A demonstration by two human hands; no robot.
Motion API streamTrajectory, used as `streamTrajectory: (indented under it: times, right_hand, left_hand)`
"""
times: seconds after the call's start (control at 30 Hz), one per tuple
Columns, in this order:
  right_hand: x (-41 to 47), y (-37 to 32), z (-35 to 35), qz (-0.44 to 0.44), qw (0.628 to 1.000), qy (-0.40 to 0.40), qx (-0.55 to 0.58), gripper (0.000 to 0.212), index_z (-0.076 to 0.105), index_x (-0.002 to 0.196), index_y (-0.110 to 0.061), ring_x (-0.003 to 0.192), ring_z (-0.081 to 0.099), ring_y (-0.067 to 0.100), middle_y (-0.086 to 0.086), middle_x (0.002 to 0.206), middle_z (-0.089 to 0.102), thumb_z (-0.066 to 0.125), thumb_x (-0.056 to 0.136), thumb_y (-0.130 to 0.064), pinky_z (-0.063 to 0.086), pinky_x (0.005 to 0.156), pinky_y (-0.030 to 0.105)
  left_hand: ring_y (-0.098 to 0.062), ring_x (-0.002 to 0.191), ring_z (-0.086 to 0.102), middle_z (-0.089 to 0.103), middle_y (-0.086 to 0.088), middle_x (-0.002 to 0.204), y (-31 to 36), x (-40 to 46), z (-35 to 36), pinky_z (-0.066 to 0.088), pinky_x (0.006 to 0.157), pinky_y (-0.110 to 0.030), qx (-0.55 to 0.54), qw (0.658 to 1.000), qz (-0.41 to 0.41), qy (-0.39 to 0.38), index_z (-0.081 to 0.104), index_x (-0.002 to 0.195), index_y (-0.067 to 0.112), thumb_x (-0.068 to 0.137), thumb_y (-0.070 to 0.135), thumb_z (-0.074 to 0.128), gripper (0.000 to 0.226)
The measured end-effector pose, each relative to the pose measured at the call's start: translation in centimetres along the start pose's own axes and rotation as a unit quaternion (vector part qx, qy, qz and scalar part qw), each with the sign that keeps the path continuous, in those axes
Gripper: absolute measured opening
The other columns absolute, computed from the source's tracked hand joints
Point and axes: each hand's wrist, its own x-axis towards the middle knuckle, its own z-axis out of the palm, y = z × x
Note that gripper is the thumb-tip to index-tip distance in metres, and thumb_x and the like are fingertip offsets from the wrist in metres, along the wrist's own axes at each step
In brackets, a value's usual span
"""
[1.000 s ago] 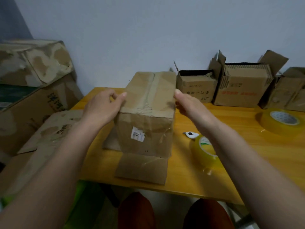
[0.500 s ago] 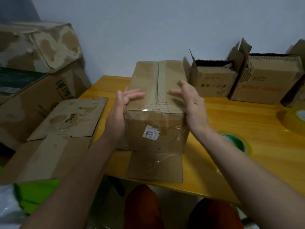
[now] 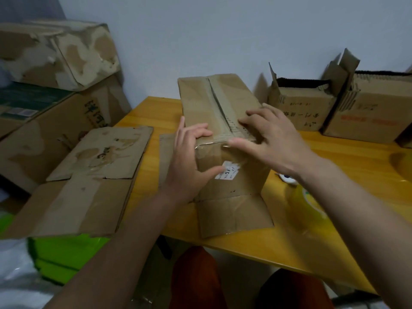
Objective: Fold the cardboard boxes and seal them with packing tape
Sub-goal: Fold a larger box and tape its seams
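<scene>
Centre of the table [image 3: 334, 157], dead ahead: upright cardboard box [image 3: 223, 134], top flaps down and meeting along a middle seam. Near bottom flap [image 3: 234, 216] splayed flat toward 6 o'clock, over the table edge.

Left hand [image 3: 189, 161] on the box's 9 o'clock corner, fingers relaxed and spread over the top edge, thumb across the front face beside the white label [image 3: 227, 172]. Grip wide, pressing rather than clutching. Right hand [image 3: 274, 139] flat on the top at 3 o'clock of the seam, fingers straight and fanned, also wide, holding nothing.

Looks like flap-smoothing before sealing; old clear tape glinting at the front top edge.

Tape roll [image 3: 310, 204] at 4 o'clock, partly hidden under the right forearm. Second yellow roll [image 3: 401, 166] cut off at the 3 o'clock frame edge. Small white object [image 3: 287, 178] just beside the wrist, possibly a cutter, hard to say.

Risks from here: lift either palm to reach for tape and the flaps likely spring back open, seam gapping. Press too hard on that worn, creased top and it could cave in. Forearm sweeping toward 4 o'clock might knock the roll off the table. Loose bottom flap over the edge could snag on a knee and tip the whole box.

At 9 o'clock, flattened cardboard [image 3: 89, 179] waiting; open boxes [image 3: 301, 108] against the wall at 2 o'clock.
</scene>
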Motion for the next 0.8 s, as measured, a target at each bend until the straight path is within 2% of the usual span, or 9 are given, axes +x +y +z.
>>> streamTrajectory:
  times: [0.07,0.17,0.23,0.3,0.4,0.5,0.57,0.67,0.8]
  right_hand:
    - [0.3,-1.6,0.5,-0.002,0.997,0.032,-0.074,0.091,0.048,0.136,-0.032,0.134,0.032,0.021,-0.003,0.142,0.045,0.024,0.068,-0.087,0.023,0.111,0.039]
    - [0.6,-1.2,-0.2,0.004,0.999,-0.026,-0.036,0.090,0.044,0.138,-0.039,0.136,0.028,0.020,-0.005,0.147,0.039,0.029,0.062,-0.086,0.022,0.111,0.039]
    - [0.8,-1.1,-0.6,0.018,0.997,-0.061,-0.036,0.096,0.041,0.140,-0.040,0.139,0.024,0.021,-0.005,0.149,0.036,0.031,0.057,-0.088,0.014,0.116,0.045]
    - [1.2,-2.8,0.0,0.033,0.996,-0.048,-0.069,0.104,0.045,0.138,-0.034,0.138,0.028,0.024,0.000,0.147,0.040,0.023,0.056,-0.094,0.009,0.117,0.049]
    - [1.0,-5.5,1.5,0.028,0.990,-0.006,-0.139,0.109,0.052,0.132,-0.028,0.132,0.037,0.024,0.004,0.139,0.048,0.006,0.058,-0.093,0.017,0.116,0.047]
    - [1.1,-5.0,1.0,0.016,0.997,-0.014,-0.075,0.099,0.050,0.134,-0.033,0.133,0.036,0.021,-0.001,0.141,0.047,0.022,0.058,-0.090,0.019,0.115,0.044]
    - [1.3,-4.8,0.7,0.016,0.998,-0.035,-0.043,0.099,0.048,0.136,-0.034,0.134,0.033,0.022,-0.001,0.144,0.044,0.030,0.056,-0.090,0.018,0.114,0.046]
    - [1.5,-6.3,1.3,0.018,0.998,-0.030,-0.046,0.106,0.050,0.135,-0.030,0.133,0.035,0.024,0.000,0.141,0.046,0.023,0.054,-0.093,0.019,0.113,0.048]
    - [1.6,-6.4,1.3,-0.005,0.998,-0.046,-0.047,0.092,0.042,0.141,-0.030,0.135,0.031,0.021,-0.004,0.145,0.043,0.049,0.064,-0.081,0.017,0.113,0.042]
  left_hand:
    - [-0.026,0.148,0.012,0.039,0.004,0.136,-0.2,-0.3,0.0,0.012,0.119,-0.036,0.005,1.000,0.006,-0.006,0.047,0.123,0.010,0.062,0.017,0.089,0.074]
    - [-0.021,0.149,0.007,0.037,0.007,0.142,-1.0,-0.3,-1.0,0.013,0.120,-0.039,0.015,0.998,0.025,-0.049,0.045,0.129,0.016,0.064,0.030,0.086,0.078]
    - [-0.017,0.149,0.004,0.036,0.008,0.146,-1.5,-0.2,-1.6,0.012,0.118,-0.037,0.014,0.996,0.034,-0.077,0.041,0.133,0.023,0.063,0.041,0.083,0.083]
    - [-0.017,0.149,0.003,0.035,0.006,0.148,-1.8,-0.2,-1.7,0.012,0.119,-0.037,0.021,0.995,0.049,-0.081,0.038,0.135,0.025,0.062,0.043,0.085,0.089]
    - [-0.018,0.150,0.003,0.031,0.006,0.148,-2.2,-0.3,-1.6,0.010,0.119,-0.026,0.033,0.994,0.063,-0.078,0.033,0.138,0.022,0.061,0.044,0.086,0.096]
    - [-0.016,0.150,0.001,0.029,0.007,0.151,-2.7,-0.3,-2.3,0.011,0.119,-0.024,0.027,0.992,0.068,-0.100,0.032,0.141,0.020,0.071,0.028,0.082,0.086]
    - [-0.017,0.150,0.001,0.030,0.004,0.152,-2.8,-0.2,-2.9,0.012,0.120,-0.027,0.000,0.991,0.064,-0.115,0.035,0.140,0.018,0.076,0.013,0.062,0.070]
    - [-0.013,0.150,0.002,0.032,0.004,0.152,-2.8,-0.1,-3.2,0.009,0.117,-0.015,-0.018,0.992,0.044,-0.121,0.040,0.138,0.019,0.067,0.004,0.041,0.073]
    - [-0.011,0.149,0.007,0.035,0.006,0.152,-3.0,0.1,-3.5,0.015,0.117,-0.021,0.001,0.993,0.041,-0.111,0.044,0.137,0.020,0.068,-0.005,0.036,0.074]
